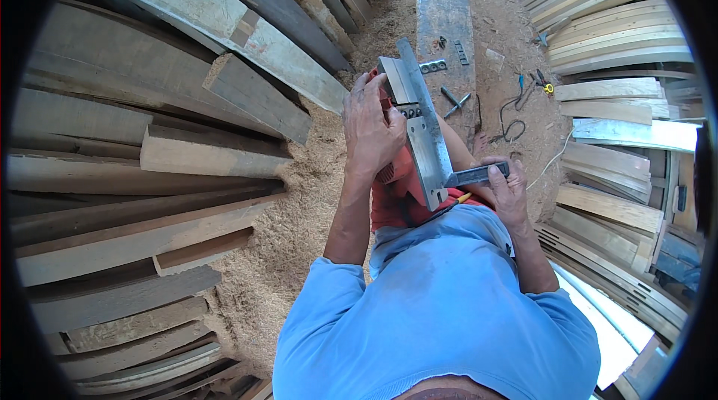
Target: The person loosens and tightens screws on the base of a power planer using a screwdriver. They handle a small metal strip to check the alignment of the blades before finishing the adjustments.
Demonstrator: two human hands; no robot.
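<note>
My left hand (pixel 372 127) grips an electric hand planer (pixel 426 157) with a red body, turned so that its metal sole faces up. The fingers wrap round its far end, and the thumb lies by the cutter opening. A try square's long steel blade stands along the sole. Its dark stock (pixel 470 176) sticks out to the right near the sole's near end, with my right hand (pixel 508 189) closed on the stock's outer end. The planer rests over my lap, where red shorts show. The underside of the planer is mostly hidden.
Ahead lies a worn plank (pixel 443 7) bearing small metal plates with holes (pixel 432 66) and crossed metal tools (pixel 454 102). A dark cord (pixel 514 110) coils on the sawdust to the right. Timber boards (pixel 112 112) crowd the left; stacked pale planks (pixel 613 45) line the right.
</note>
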